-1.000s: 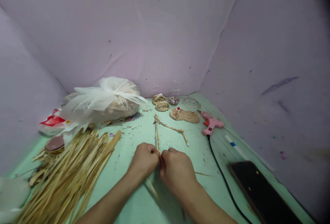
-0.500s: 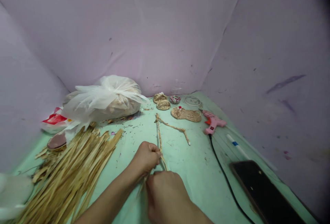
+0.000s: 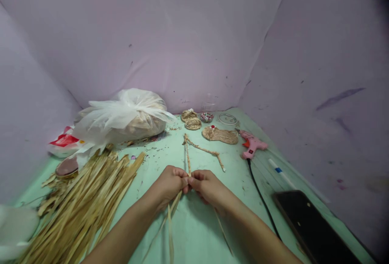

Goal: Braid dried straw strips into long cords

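Note:
A braided cord of dry plant fibre [image 3: 188, 156] runs away from me along the green tabletop [image 3: 161, 150] and bends to the right at its far end. Both hands meet at its near end. My left hand [image 3: 172, 183] is closed, pinching the braid between thumb and fingers. Close against it, my right hand [image 3: 208, 183] is closed on the same spot. Loose fibre strands [image 3: 170, 227] hang toward me below the left hand, and another thin strand [image 3: 223, 231] trails under the right wrist. The exact crossing of the strands is hidden by my fingertips.
Flat dry fibre strips [image 3: 91, 199] lie at left, before a tied white plastic bag [image 3: 127, 114]. Woven sole-shaped pieces [image 3: 220, 135] and a bead container [image 3: 206, 116] sit at the back. A pink glue gun [image 3: 253, 143], a pen [image 3: 282, 173] and a phone [image 3: 316, 227] are at right.
My right hand has moved up and away from me to join the left at the braid. Loose strands now show below the hands. The left hand has barely shifted.

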Tool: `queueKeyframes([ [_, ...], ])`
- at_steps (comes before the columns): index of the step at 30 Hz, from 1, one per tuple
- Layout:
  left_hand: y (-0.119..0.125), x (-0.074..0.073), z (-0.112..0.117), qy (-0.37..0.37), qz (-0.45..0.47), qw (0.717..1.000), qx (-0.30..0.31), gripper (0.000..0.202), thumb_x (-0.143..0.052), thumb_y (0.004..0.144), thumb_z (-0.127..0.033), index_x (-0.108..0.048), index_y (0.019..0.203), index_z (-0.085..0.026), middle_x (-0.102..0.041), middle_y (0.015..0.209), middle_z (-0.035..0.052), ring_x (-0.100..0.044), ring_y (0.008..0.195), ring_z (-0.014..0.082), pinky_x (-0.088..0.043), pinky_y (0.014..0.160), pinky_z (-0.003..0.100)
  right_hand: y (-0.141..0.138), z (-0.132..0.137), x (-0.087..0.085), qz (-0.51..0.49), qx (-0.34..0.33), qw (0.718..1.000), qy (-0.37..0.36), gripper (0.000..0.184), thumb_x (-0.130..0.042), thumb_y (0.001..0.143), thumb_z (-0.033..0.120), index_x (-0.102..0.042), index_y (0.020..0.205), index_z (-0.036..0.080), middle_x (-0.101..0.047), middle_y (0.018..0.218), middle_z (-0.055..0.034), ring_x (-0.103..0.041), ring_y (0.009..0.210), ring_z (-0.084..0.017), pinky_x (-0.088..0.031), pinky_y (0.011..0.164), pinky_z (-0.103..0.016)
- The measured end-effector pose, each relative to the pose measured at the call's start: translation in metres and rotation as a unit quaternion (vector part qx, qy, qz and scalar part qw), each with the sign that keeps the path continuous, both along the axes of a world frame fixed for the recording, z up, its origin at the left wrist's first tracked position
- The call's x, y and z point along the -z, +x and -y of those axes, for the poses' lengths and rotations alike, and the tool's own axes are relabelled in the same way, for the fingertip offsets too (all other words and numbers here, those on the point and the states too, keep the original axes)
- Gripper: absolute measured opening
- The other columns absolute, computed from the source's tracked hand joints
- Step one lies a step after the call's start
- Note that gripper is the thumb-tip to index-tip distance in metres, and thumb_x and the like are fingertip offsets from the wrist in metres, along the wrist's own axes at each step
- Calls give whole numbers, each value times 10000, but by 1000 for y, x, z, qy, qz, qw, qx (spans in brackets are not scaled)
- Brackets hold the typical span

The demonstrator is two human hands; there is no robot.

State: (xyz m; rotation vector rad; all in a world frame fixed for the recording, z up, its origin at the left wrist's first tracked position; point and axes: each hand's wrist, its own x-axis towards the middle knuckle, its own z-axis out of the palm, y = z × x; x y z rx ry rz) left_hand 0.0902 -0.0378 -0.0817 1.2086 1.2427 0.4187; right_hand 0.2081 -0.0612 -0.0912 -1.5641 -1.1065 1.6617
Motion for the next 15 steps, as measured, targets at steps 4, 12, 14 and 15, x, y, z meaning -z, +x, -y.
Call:
queueKeyframes([
  [4, -4, 0, -2, 28, -9, 998, 46, 160, -455, 551, -144, -471, 393, -134, -451, 396, -16, -332, 401, 58, -229, 447, 204, 4, -1, 6, 36, -29, 998, 54, 203, -495, 692, 200, -545, 509, 129, -312, 364, 73, -198, 348, -34, -143, 395, -208],
  [12, -4, -6, 4, 198, -327, 921, 80, 163, -481, 601, -227, -601, 536, -137, -543, 500, 50, -461, 495, 139, -277, 477, 244, 1, 1, 28, 31, 7, 994, 101, 234, -528, 657, 246, -567, 465, 118, -471, 427, 14, -308, 415, -57, -215, 445, -216],
  [14, 0, -18, 13, 234, -391, 885, 97, 192, -478, 642, -250, -631, 614, -137, -595, 599, 96, -527, 574, 187, -315, 510, 265, 0, 2, 28, 7, 25, 996, 85, 217, -531, 650, 237, -578, 478, 113, -481, 435, 11, -316, 417, -56, -222, 447, -214],
  [15, 2, -24, 19, 241, -416, 870, 109, 202, -472, 660, -244, -643, 660, -137, -612, 650, 118, -552, 623, 212, -338, 539, 280, 0, 3, 26, -12, 35, 997, 73, 202, -533, 645, 228, -588, 491, 109, -482, 436, 11, -320, 416, -54, -225, 447, -211],
])
